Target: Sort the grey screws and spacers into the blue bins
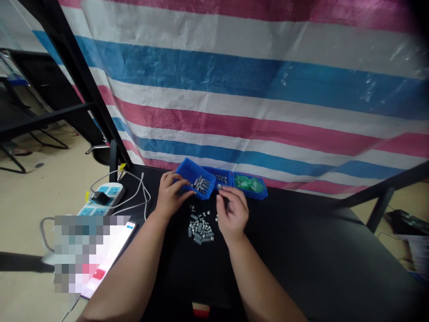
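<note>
1. While both hands work near the far edge of a black table [295, 250], the left hand [170, 195] clasps the near corner of a blue plastic bin [196, 180], its fingers curled against the bin's wall.
2. That bin holds a cluster of grey metal standoffs [201, 184].
3. The right hand [233, 213] pinches a tiny metal part [219, 185] between thumb and forefinger, just in front of a second blue bin [223, 177], which holds small screws [220, 179].
4. A third blue bin [250, 184], at the right of the row, holds green items [248, 183].
5. A loose pile of metal standoffs [200, 229] lies on the table, between the wrists and just in front of the bins.
6. By the table's left edge sit a white power strip [100, 199] and a lit tablet [115, 252], partly blurred.
7. A striped tarp [234, 89] hangs behind.
</note>
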Motion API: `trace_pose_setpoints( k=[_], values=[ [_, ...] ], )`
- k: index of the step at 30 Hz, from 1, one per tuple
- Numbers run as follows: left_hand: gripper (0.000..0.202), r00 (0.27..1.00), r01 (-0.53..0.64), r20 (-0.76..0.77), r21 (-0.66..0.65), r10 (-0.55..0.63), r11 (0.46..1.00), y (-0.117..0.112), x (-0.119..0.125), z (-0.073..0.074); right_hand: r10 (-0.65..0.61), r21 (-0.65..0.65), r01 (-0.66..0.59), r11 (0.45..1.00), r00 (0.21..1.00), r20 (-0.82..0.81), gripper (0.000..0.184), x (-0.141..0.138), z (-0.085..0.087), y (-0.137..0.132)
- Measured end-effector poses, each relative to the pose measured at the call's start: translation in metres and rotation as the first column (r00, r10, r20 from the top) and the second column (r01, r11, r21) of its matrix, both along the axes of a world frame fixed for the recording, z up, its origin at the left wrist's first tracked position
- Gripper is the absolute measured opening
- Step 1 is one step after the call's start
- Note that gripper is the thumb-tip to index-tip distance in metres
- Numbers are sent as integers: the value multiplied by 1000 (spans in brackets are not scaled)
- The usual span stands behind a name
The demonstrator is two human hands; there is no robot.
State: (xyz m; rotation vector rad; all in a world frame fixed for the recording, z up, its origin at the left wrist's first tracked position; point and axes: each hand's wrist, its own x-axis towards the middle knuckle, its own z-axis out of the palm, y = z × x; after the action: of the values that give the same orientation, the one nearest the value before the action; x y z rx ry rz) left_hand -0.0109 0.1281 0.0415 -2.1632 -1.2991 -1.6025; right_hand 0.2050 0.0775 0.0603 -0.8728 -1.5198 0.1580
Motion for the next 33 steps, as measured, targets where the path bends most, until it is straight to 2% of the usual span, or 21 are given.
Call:
trace_pose_setpoints(
  k=[3, 7, 10, 12, 14, 17, 20, 24, 27, 29, 33],
  values=[
    [32, 1000, 22, -14, -20, -23, 1000, 0, 2, -1, 144, -123, -133, 983, 986, 84, 29, 0, 0, 9],
    [32, 1000, 22, 13, -8, -22, 1000, 0, 1, 0, 99, -139, -93, 986, 994, 38, 18, 1, -3, 11],
    [32, 1000, 3, 28, 12, -3, 1000, 0, -1, 1, 147, -259, -113, 959, 982, 116, 12, 4, -6, 9],
    [30, 999, -21, 32, 12, 20, 1000, 0, -3, 1, 234, -392, -121, 912, 938, 255, 10, 3, -8, 8],
    [28, 998, -42, 37, 9, 42, 999, 0, -4, 1, 297, -490, -67, 869, 864, 408, 6, -1, -11, 7],
    [28, 997, -63, 45, -1, 63, 998, -1, -5, 2, 328, -553, 53, 831, 756, 566, 7, -10, -17, 5],
    [28, 996, -75, 47, -18, 75, 997, -1, -5, 2, 339, -578, 120, 807, 708, 620, 7, -19, -24, 3],
    [29, 996, -69, 58, -15, 70, 998, -1, -5, 2, 343, -584, 140, 799, 693, 634, 4, -24, -29, 2],
    [28, 995, -79, 58, -31, 81, 996, -1, -5, 3, 352, -580, 110, 807, 698, 623, 4, -23, -26, 3],
    [29, 995, -79, 60, -29, 81, 996, -1, -5, 3, 371, -594, 52, 802, 737, 565, 3, -18, -22, 5],
    [28, 996, -67, 64, 9, 66, 998, -1, -6, 4, 413, -687, -85, 721, 849, 329, 12, 0, -13, 9]
  ],
)
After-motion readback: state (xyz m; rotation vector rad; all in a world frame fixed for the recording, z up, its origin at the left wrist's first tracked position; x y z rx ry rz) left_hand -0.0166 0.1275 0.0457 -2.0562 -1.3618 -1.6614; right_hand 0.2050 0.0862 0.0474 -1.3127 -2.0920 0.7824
